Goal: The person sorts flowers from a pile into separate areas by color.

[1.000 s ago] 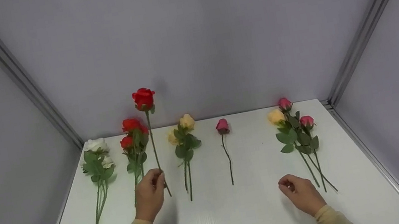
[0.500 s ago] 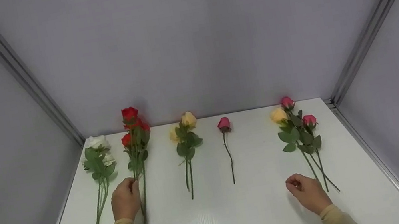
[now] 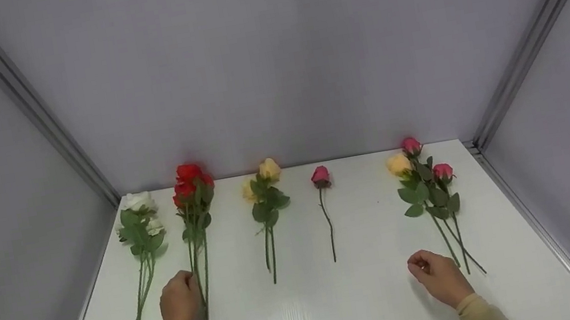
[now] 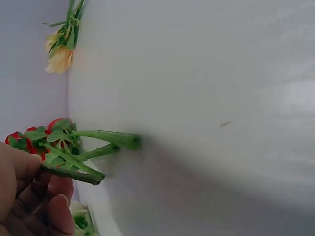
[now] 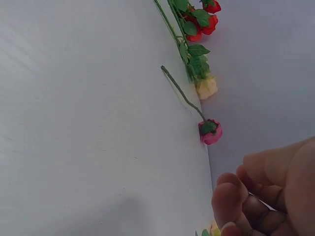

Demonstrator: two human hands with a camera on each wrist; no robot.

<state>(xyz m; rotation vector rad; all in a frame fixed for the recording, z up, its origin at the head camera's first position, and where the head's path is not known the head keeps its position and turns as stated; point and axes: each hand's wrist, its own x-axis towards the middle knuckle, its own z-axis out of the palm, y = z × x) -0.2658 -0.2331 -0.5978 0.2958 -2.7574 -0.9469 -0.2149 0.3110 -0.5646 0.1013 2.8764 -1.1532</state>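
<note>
My left hand (image 3: 179, 298) pinches a red rose by its stem (image 4: 74, 174), low over the white table. The rose's bloom (image 3: 188, 171) overlaps the other red roses in the head view. Below the thumb, the remaining fingers curl inward in the left wrist view. Several red-rose stems (image 4: 110, 137) show beside the pinched one, their cut ends toward the camera. On the other side, my right hand (image 3: 439, 276) hovers with loosely bent fingers and holds nothing. Close to its right lies a mixed bunch (image 3: 429, 188) of pink and yellow roses.
White roses (image 3: 139, 225) lie at the far left. Two yellow roses (image 3: 266, 195) and a single pink rose (image 3: 321, 178) lie in the middle of the white table (image 3: 311, 318). Grey panels (image 3: 270, 70) enclose its back and sides.
My left hand has carried the red rose left and lowered it onto the red bunch, then drawn slightly nearer. The right hand stays almost in place.
</note>
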